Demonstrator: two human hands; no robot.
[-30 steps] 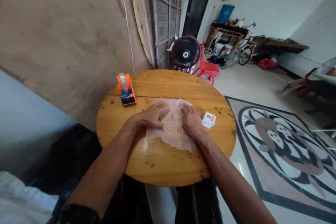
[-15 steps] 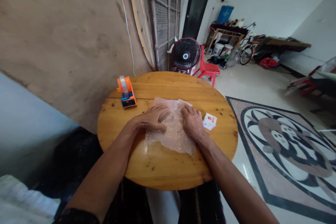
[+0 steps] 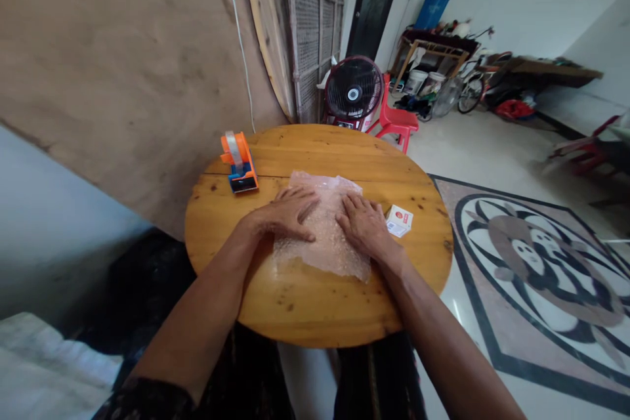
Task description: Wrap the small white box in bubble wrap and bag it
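Note:
A sheet of clear, pinkish bubble wrap (image 3: 327,236) lies spread on the round wooden table (image 3: 315,318). My left hand (image 3: 293,213) rests on its left side, fingers stretched out and thumb apart. On the right side of the sheet my right hand (image 3: 364,223) lies flat with its fingers spread. Just right of that hand sits a small white box (image 3: 399,220) with a red mark. An orange and blue tape dispenser (image 3: 239,163) with a roll of clear tape stands at the table's far left.
Behind the table stand a dark red fan (image 3: 354,88) and a red plastic chair (image 3: 398,119). A brown wall board (image 3: 123,46) rises close on the left. A bicycle (image 3: 472,88) and a cluttered wooden stand (image 3: 433,49) are farther back.
My right hand's fingers have spread a little more and lie flatter on the bubble wrap. My left hand stays nearly in place. The whole view has shifted slightly.

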